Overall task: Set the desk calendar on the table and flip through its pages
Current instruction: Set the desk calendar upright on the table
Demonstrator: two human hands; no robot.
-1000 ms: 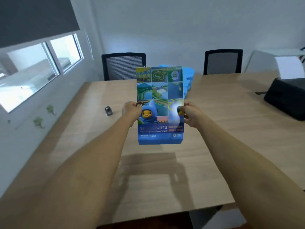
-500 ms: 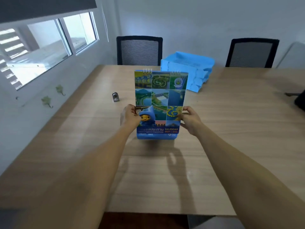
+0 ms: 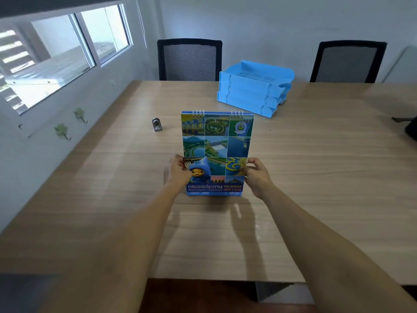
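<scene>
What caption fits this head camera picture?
Both hands hold an upright desk calendar on a wooden table.

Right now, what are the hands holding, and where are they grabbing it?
The desk calendar, standing upright on the table. The left hand grips its lower left edge and the right hand grips its lower right edge.

Back of the standing desk calendar hidden from view, small print along its foot blurred, dark object on the counter cut off at the right edge, both forearms cropped below.
</scene>
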